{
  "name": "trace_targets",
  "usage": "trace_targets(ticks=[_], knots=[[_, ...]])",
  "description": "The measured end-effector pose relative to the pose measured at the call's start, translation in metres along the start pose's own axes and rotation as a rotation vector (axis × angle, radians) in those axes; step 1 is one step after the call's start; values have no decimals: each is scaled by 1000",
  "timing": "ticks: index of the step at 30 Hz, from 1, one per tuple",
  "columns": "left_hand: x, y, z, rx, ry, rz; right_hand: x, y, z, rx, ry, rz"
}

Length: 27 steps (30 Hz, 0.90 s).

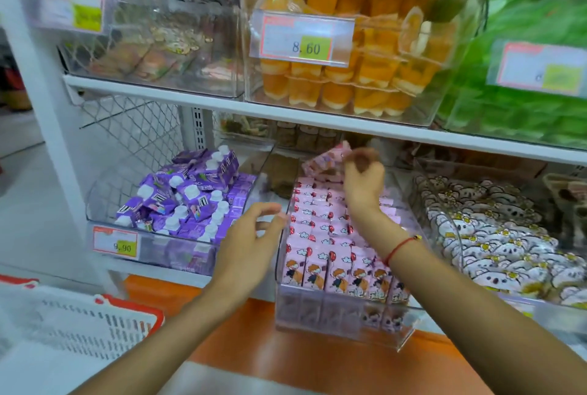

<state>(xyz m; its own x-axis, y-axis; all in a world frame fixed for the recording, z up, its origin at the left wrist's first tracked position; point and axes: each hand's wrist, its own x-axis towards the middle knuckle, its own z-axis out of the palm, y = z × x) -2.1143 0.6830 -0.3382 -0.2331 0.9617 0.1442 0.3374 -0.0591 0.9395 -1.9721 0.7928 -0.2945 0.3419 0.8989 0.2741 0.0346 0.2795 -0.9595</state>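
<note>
Both forearms reached up toward a clear bin (346, 328) of pink packets (320, 236) on the lower shelf. The right hand (363, 183) pinched a loose packet (325, 161) above the back rows; the left hand (251, 242) hovered relaxed and holding nothing, just beside the bin's left wall. Restocking seemed under way. Next, the loose packet likely needed lowering upright into the back row without tipping its neighbours. The upper shelf board (286, 115) hung close overhead, leaving little room. Purple cartons (190, 201) and koala-print packs (495, 245) flanked the bin; a white basket (95, 321) sat lower left.
</note>
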Motion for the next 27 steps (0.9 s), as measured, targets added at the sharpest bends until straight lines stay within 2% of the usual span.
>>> trace_targets(ticks=[2, 4, 8, 10, 16, 21, 24, 27], knots=[[-8, 3, -5, 60, 54, 74, -25, -6, -18, 30, 94, 19], [-17, 6, -11, 79, 68, 158, -48, -16, -36, 135, 76, 77], [-33, 16, -19, 44, -30, 262, -85, -35, -49, 179, -244, 278], [-35, 20, -20, 8, -96, 263, -96, -40, -45, 177, -315, 260], [-40, 10, -20, -147, -165, 232, -108, -34, -42, 275, -364, 317], [-35, 10, -11, -164, -106, 219, -105, -24, -40, 161, -473, 249], [-28, 14, -8, -36, -96, 276, -99, -21, -40, 118, -491, 158], [-22, 16, -9, 244, -84, 362, -92, -20, -43, 108, -467, 136]])
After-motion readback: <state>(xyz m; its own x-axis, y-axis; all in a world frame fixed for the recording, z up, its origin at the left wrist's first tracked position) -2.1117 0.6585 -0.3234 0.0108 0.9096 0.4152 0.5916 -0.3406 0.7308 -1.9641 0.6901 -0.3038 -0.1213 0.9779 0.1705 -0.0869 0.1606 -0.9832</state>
